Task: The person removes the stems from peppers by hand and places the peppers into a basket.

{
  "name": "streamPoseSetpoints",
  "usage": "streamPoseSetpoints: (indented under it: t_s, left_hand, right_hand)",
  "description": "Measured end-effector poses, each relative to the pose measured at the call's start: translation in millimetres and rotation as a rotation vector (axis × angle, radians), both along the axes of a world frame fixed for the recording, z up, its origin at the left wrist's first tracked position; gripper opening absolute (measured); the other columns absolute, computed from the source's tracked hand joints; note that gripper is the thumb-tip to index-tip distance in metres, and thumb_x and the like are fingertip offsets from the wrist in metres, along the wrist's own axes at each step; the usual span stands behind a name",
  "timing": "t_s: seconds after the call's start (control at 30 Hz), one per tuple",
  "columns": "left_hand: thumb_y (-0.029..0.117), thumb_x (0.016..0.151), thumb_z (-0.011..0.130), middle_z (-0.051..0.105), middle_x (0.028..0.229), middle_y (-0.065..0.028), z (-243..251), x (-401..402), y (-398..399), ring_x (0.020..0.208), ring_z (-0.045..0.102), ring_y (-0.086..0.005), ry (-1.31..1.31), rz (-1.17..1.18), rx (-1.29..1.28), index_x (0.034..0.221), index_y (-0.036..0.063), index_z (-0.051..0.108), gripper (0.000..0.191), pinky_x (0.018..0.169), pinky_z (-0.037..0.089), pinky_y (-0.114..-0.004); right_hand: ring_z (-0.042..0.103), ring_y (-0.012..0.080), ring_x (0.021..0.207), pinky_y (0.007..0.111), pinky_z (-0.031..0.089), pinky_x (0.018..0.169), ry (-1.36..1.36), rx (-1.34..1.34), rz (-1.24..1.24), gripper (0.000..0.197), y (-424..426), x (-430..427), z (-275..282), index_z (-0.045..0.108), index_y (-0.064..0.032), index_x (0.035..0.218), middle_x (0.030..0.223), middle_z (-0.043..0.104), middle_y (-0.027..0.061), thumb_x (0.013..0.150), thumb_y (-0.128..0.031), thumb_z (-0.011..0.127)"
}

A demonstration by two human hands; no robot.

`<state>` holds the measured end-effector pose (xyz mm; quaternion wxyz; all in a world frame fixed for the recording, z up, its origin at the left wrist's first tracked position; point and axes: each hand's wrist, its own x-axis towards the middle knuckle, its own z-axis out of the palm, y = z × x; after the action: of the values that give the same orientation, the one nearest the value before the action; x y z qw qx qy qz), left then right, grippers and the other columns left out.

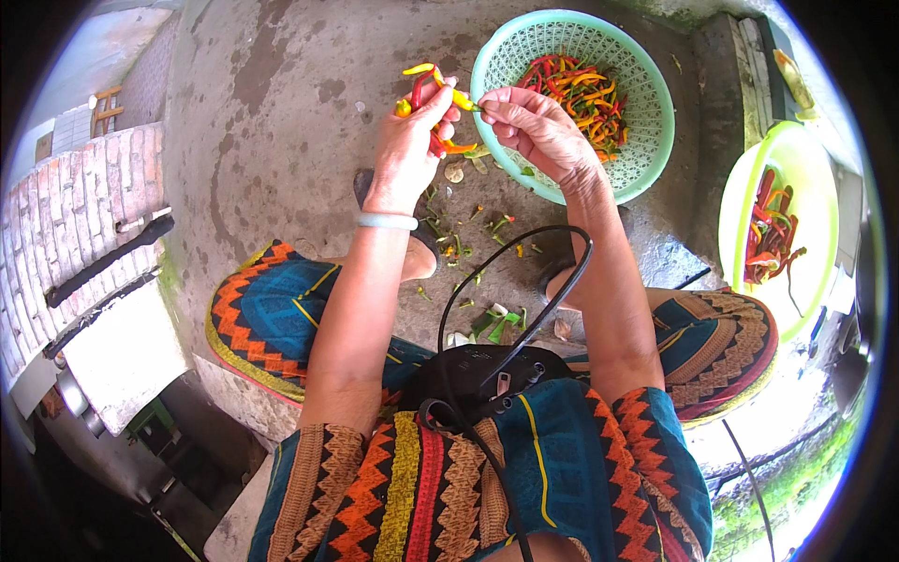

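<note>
Several red, yellow and orange chili peppers (419, 90) are gripped in my left hand (414, 133), which wears a pale bangle (388, 221) at the wrist. One yellow chili (460, 99) sticks out toward the right. My right hand (534, 126) pinches the green stem end (477, 108) of that chili between thumb and fingertips. Behind my right hand stands a mint-green plastic colander (650, 63), with a pile of red, orange and yellow chilies (583, 98) inside. My right forearm passes in front of its lower rim.
Plucked stems and chili bits (449, 246) litter the concrete floor (281, 140) between my feet. A light-green basin (818, 211) with larger red peppers (769, 232) stands at the right. A black cable (449, 302) loops up from a black waist pouch (477, 372). A brick wall (91, 183) runs along the left.
</note>
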<state>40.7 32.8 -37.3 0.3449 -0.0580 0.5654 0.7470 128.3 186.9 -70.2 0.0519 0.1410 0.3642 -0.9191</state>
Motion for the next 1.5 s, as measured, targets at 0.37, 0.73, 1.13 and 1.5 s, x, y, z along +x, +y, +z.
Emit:
streamPoseSetpoints:
  t_s: [0.37, 0.73, 1.13, 1.5]
  left_hand:
    - [0.007, 0.091, 0.055, 0.059, 0.084, -0.0067, 4.7, -8.6, -11.5, 0.061, 0.047, -0.0076, 0.056, -0.184, 0.198, 0.110, 0.0001, 0.059, 0.021, 0.051, 0.036, -0.018]
    - [0.005, 0.087, 0.059, 0.060, 0.083, -0.0061, 9.9, -7.4, -10.8, 0.063, 0.051, -0.0082, 0.194, -0.209, -0.035, 0.107, -0.0018, 0.059, 0.021, 0.051, 0.038, -0.019]
    - [0.007, 0.090, 0.054, 0.061, 0.092, -0.0125, 14.0, -16.1, -19.3, 0.061, 0.047, -0.0054, -0.045, -0.231, 0.171, 0.112, -0.0018, 0.058, 0.025, 0.048, 0.035, -0.016]
    - [0.007, 0.088, 0.057, 0.061, 0.082, -0.0110, 20.5, -9.5, -16.1, 0.055, 0.045, -0.0056, -0.163, -0.310, 0.056, 0.103, -0.0052, 0.060, 0.020, 0.045, 0.033, -0.018]
  right_hand:
    - [0.053, 0.0061, 0.078, 0.023, 0.044, 0.073, 0.031, 0.591, -0.077, 0.033, -10.3, -11.5, 25.4, 0.063, -0.0022, 0.099, 0.085, 0.062, -0.0003, 0.084, -0.031, 0.067]
    - [0.057, 0.0117, 0.066, 0.028, 0.048, 0.064, 0.168, 1.229, -0.224, 0.022, -18.0, -17.2, 33.6, 0.064, -0.0025, 0.091, 0.074, 0.063, 0.0095, 0.086, -0.024, 0.062]
    - [0.061, 0.0150, 0.079, 0.028, 0.049, 0.075, 0.131, 1.269, 0.079, 0.038, -5.6, -10.6, 3.0, 0.059, -0.0028, 0.111, 0.093, 0.065, 0.0100, 0.084, -0.028, 0.066]
    - [0.061, 0.0251, 0.058, 0.034, 0.047, 0.054, 0.185, 1.231, -0.293, 0.026, -23.8, -19.9, 23.2, 0.060, -0.0020, 0.089, 0.069, 0.061, 0.0123, 0.089, -0.028, 0.058]
